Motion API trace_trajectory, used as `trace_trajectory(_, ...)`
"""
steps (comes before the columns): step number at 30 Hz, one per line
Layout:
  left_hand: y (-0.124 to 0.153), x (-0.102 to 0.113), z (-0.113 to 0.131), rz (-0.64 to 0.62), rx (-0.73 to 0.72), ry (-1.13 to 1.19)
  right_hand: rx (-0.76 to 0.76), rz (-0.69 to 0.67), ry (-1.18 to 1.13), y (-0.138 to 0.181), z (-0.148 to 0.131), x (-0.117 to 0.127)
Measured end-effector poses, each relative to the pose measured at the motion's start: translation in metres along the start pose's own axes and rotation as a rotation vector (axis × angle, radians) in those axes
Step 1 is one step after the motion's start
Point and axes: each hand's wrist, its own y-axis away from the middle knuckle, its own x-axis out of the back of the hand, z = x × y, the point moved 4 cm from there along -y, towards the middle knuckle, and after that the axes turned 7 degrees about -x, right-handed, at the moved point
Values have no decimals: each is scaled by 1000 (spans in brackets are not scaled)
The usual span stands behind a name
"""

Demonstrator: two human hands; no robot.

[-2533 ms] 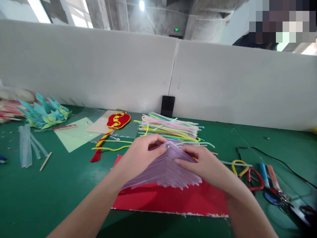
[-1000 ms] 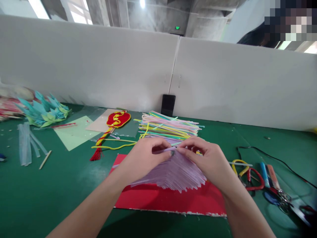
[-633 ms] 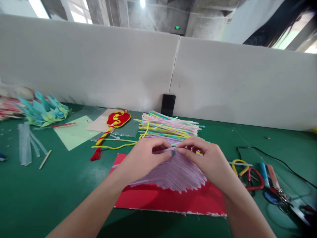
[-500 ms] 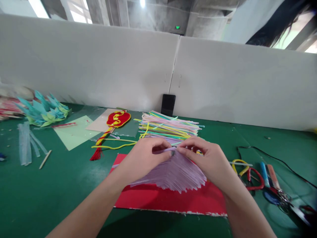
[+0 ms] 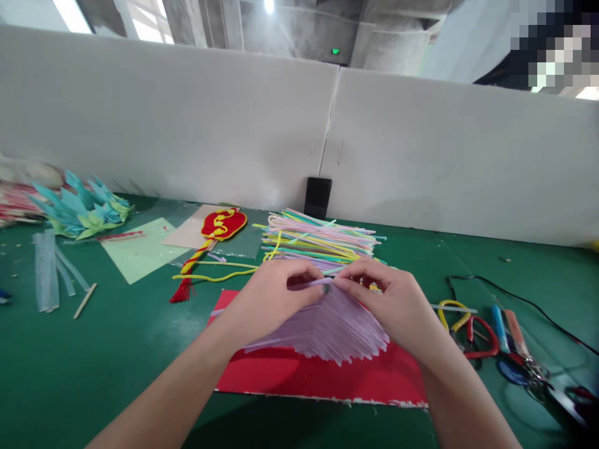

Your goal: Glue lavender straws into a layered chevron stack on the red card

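A fan of purple straws (image 5: pixel 327 327) lies over a red sheet (image 5: pixel 299 374) on the green table. My left hand (image 5: pixel 269 296) and my right hand (image 5: pixel 397 302) meet at the fan's top point. Both hands pinch a single purple straw (image 5: pixel 311 284) there, fingers curled. Just behind the hands lies a pile of pastel straws (image 5: pixel 318 240).
A red and yellow braided ornament (image 5: pixel 219 227) with a tassel lies left of the pile, beside a pale green sheet (image 5: pixel 140 249). Teal paper shapes (image 5: pixel 82 209) sit far left. Pliers and scissors (image 5: pixel 496 337) and a black cable (image 5: pixel 528 302) lie right. A white partition (image 5: pixel 327 137) backs the table.
Since 2.5 s ago my hands rose from pressing flat on the fan to pinching one straw at its tip. Over the last second nothing has visibly moved.
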Motion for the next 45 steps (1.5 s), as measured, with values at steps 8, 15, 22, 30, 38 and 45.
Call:
trace_trajectory(8, -1, 0, 0, 1, 7, -19, 9, -9, 12, 1, -2, 1)
trace_trajectory(15, -1, 0, 2, -10, 2, -12, 20, -19, 15, 0, -2, 0)
trace_trajectory(22, 0, 0, 1, -16, -2, -11, 22, -9, 22, 1, -4, 1)
trace_trajectory(30, 1, 0, 2, -24, 3, -7, 30, -8, 27, 1, -4, 1)
trace_trajectory(38, 0, 0, 1, -27, 3, -7, 27, -13, 29, 1, -4, 1)
trace_trajectory(45, 0, 0, 1, -28, -2, -8, 29, -16, 30, 1, -5, 0)
